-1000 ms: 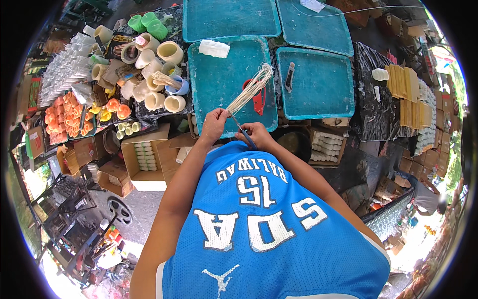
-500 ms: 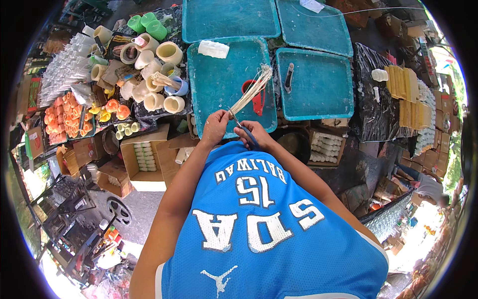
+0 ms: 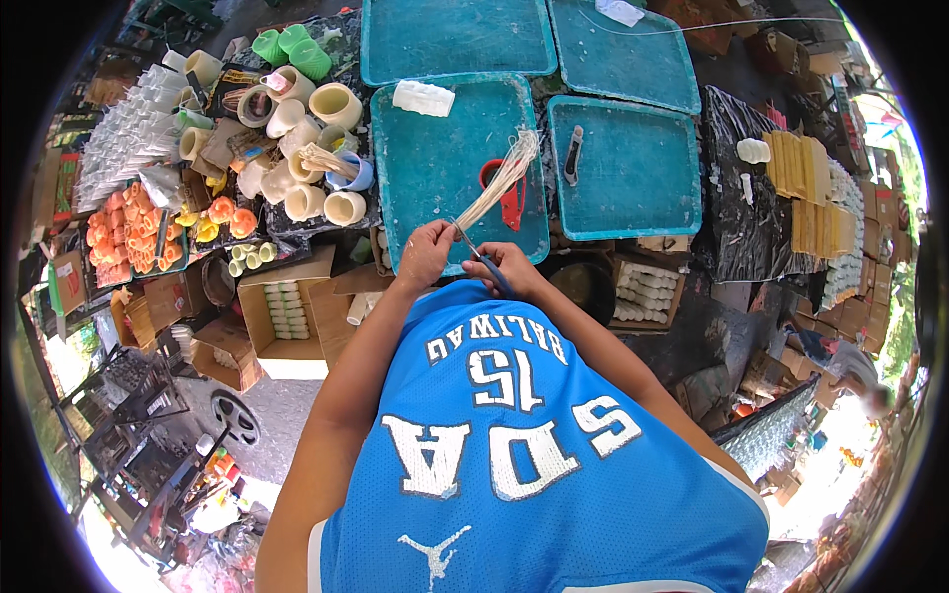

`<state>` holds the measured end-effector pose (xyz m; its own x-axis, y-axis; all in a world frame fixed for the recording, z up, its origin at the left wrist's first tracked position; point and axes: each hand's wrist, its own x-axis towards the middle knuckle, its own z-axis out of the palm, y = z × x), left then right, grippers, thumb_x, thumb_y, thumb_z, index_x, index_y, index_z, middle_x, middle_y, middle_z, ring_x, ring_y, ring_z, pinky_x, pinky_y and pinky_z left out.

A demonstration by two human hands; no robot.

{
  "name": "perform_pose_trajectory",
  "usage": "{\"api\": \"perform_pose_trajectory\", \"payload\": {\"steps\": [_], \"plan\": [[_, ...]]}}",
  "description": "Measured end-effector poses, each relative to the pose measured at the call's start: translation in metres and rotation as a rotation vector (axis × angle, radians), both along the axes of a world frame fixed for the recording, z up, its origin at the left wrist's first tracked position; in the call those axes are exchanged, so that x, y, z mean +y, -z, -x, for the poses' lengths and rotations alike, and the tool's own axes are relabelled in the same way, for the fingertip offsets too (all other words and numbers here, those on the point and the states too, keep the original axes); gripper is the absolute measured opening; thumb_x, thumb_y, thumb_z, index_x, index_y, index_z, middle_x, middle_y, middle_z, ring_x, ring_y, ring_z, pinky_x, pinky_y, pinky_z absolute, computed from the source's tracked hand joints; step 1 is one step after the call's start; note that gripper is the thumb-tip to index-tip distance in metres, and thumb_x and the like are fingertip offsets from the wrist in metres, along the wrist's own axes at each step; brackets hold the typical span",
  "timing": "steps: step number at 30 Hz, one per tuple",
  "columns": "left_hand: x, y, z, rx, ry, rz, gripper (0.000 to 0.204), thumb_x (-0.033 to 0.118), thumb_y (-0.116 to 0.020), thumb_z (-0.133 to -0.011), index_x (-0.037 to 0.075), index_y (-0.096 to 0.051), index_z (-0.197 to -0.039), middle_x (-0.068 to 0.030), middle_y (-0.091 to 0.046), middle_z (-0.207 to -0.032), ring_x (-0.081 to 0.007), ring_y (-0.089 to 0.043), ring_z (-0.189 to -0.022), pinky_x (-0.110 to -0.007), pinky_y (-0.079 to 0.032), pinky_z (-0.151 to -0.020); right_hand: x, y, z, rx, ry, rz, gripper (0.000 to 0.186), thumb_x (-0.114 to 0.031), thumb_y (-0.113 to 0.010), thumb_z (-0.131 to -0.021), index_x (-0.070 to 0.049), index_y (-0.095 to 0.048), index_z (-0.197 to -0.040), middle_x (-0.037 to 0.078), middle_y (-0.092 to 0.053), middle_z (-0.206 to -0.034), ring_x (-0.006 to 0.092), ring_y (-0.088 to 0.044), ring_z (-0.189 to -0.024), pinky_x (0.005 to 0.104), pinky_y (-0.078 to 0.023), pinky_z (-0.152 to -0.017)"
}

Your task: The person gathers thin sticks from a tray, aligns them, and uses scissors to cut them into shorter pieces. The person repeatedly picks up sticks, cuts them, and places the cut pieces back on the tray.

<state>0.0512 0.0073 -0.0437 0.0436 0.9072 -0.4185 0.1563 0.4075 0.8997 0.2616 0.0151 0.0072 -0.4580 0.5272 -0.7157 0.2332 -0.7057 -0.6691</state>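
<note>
My left hand [image 3: 426, 254] pinches the near end of a bundle of thin cream strings [image 3: 493, 190]. The strings fan out away from me, up and to the right, over the nearer left teal tray [image 3: 415, 158]. In my right hand [image 3: 510, 265] is a pair of scissors with dark blue handles [image 3: 495, 273], its metal blades pointing at the strings close to my left fingertips. Whether the blades touch the strings I cannot tell. Beneath the bundle lies a red ring-shaped object [image 3: 511, 208], partly covered by it.
A white ribbed piece [image 3: 423, 98] lies in the same tray. A utility knife [image 3: 573, 155] rests in the right-hand tray [image 3: 633, 198]. Pale cylinders [image 3: 336, 104] and orange pieces [image 3: 129, 227] crowd the left. Yellow slabs [image 3: 799, 166] sit on black plastic at right.
The scissors have shifted slightly at the near end of the strings, and my right fingers have moved a little. My left hand keeps its hold. A person at far right has moved.
</note>
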Motion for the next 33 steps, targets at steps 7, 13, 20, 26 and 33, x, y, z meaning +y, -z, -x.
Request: {"api": "perform_pose_trajectory", "payload": {"steps": [7,13,20,26,33], "plan": [[-0.005,-0.010,0.001,0.002,-0.016,0.086,0.028,0.022,-0.060,-0.110,0.000,-0.073,-0.099,0.0034,-0.056,-0.075,-0.0067,-0.047,-0.070,-0.027,-0.039,-0.063,-0.002,0.010,0.000,0.008,-0.033,-0.128,0.034,-0.033,-0.084,-0.094,-0.002,-0.072,-0.102,-0.002,-0.061,-0.065,0.0059,-0.053,-0.053,0.0248,-0.040,-0.048],[0.002,-0.009,0.005,0.010,-0.049,0.056,0.028,0.021,-0.060,-0.109,0.000,-0.074,-0.099,0.0019,-0.058,-0.074,-0.0074,-0.048,-0.070,-0.029,-0.041,-0.063,-0.006,0.028,-0.006,-0.036,-0.101,-0.297,0.029,-0.025,-0.083,-0.092,0.000,-0.074,-0.102,0.000,-0.063,-0.066,0.0068,-0.057,-0.057,0.0257,-0.042,-0.050],[-0.004,0.002,-0.002,-0.038,-0.068,0.018,0.027,0.019,-0.059,-0.109,-0.001,-0.073,-0.099,0.0036,-0.058,-0.076,-0.0060,-0.048,-0.072,-0.027,-0.040,-0.064,0.008,-0.004,0.003,-0.075,-0.091,-0.110,0.044,-0.039,-0.087,-0.091,0.000,-0.073,-0.105,0.001,-0.063,-0.065,0.0068,-0.057,-0.055,0.0255,-0.041,-0.050],[-0.005,-0.010,-0.003,-0.032,-0.045,0.035,0.026,0.019,-0.060,-0.109,-0.001,-0.073,-0.100,0.0036,-0.058,-0.076,-0.0058,-0.048,-0.072,-0.027,-0.041,-0.064,0.002,0.012,0.002,-0.009,-0.043,-0.128,0.037,-0.034,-0.085,-0.093,0.000,-0.073,-0.103,0.001,-0.064,-0.067,0.0065,-0.055,-0.055,0.0259,-0.041,-0.050],[0.001,0.002,0.005,-0.072,-0.055,0.041,0.027,0.020,-0.062,-0.108,-0.002,-0.073,-0.100,-0.0059,-0.072,-0.083,-0.0096,-0.060,-0.075,-0.032,-0.049,-0.070,-0.007,0.020,-0.001,-0.043,-0.045,-0.294,0.036,-0.032,-0.085,-0.092,0.002,-0.073,-0.093,0.001,-0.065,-0.068,0.0037,-0.050,-0.060,0.0260,-0.038,-0.052]]}}
